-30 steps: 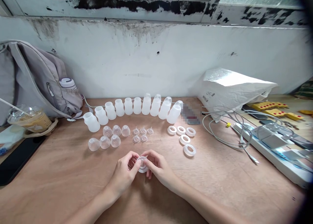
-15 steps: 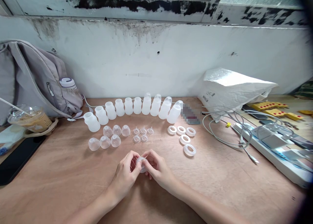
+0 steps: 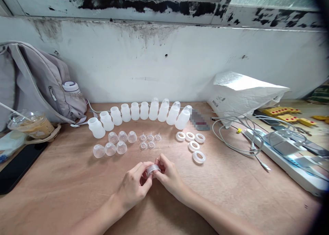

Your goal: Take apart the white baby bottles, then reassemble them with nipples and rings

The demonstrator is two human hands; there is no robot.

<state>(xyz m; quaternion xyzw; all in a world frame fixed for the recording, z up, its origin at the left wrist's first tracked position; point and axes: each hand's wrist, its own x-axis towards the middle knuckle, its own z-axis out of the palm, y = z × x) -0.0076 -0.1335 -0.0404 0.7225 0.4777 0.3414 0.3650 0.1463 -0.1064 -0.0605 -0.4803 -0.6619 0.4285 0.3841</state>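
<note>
Both my hands meet over the middle of the wooden table (image 3: 64, 180). My left hand (image 3: 135, 185) and my right hand (image 3: 169, 176) pinch a small translucent ring cap (image 3: 153, 168) between their fingertips. Behind them stand a row of several white plastic bottles (image 3: 144, 111), four of them at the right end with caps on. In front of the row lie several clear dome caps (image 3: 113, 143), several small clear nipples (image 3: 150, 141) and several white rings (image 3: 194, 146).
A grey backpack (image 3: 33, 81) leans at the back left beside a plastic drink cup (image 3: 31, 125) and a black phone (image 3: 17, 166). A white bag (image 3: 244, 89), loose cables (image 3: 239, 132) and a power strip (image 3: 285, 159) fill the right side.
The ring cap has been turned in my fingers and lifted slightly; its threaded side now shows. My hands have shifted a little to the right.
</note>
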